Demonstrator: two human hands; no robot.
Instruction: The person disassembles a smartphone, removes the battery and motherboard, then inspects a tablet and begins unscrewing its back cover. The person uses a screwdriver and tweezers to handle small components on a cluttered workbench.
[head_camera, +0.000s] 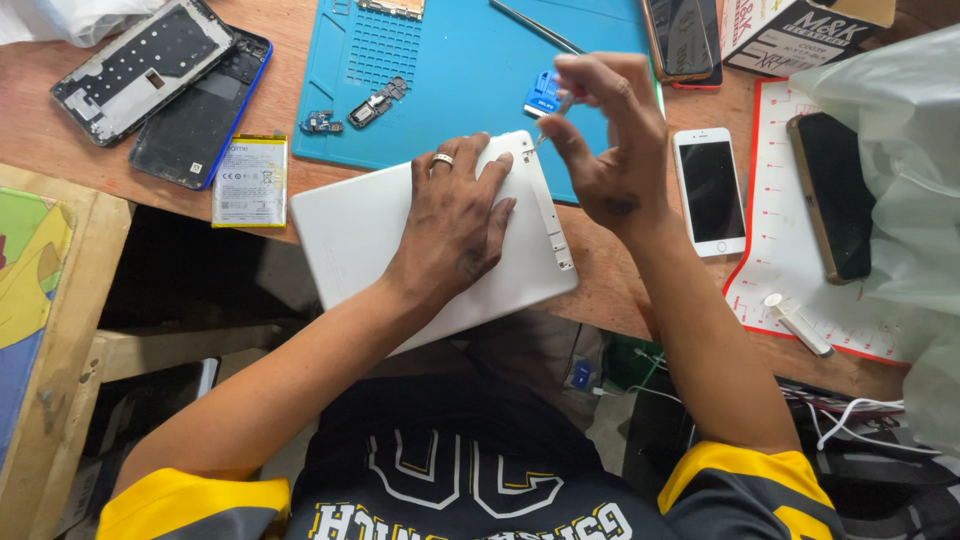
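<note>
Left hand (455, 225) lies flat, fingers spread, pressing the white tablet (360, 240) at the table's (620, 285) near edge. Right hand (610, 140) pinches a small screwdriver (552, 120), tip seemingly at the tablet's top corner. Blue mat (470, 80) behind.

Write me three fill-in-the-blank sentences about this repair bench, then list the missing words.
1. The left hand presses flat on a white ____ lying face down.
2. The right hand holds a small screwdriver at the device's ____ corner.
3. The blue work mat lies on a ____ table.
4. Right of the right hand lies a small ____ phone with a dark screen.

Missing words: tablet; top right; wooden; white
</note>
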